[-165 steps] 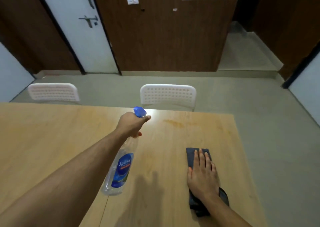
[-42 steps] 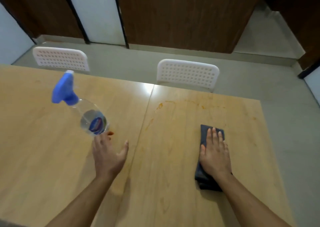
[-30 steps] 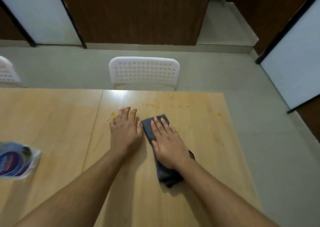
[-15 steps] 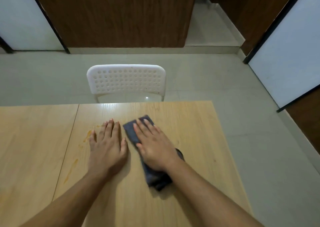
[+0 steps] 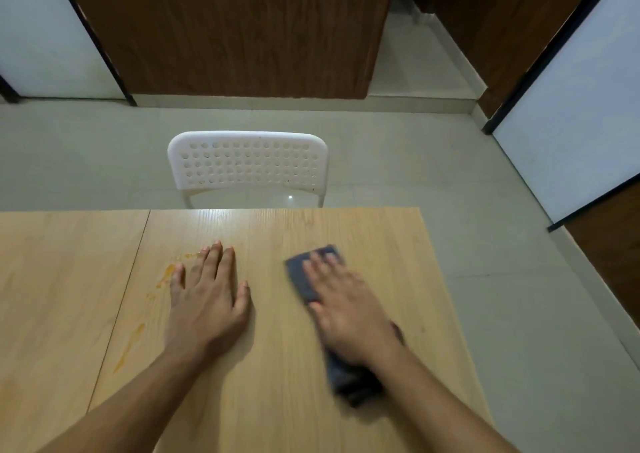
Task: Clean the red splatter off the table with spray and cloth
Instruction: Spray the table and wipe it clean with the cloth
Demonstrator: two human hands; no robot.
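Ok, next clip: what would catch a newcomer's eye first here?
Two bare hands flat on the table: the left hand rests palm down near the middle, and the blurred right hand presses a dark cloth to its right. Orange-red splatter streaks the wood just left of the left hand. A white chair stands at the far edge.

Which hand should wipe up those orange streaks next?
The right hand, probably: it already presses the cloth. The left hand lies flat and bare beside the streaks, so the cloth must slide left.
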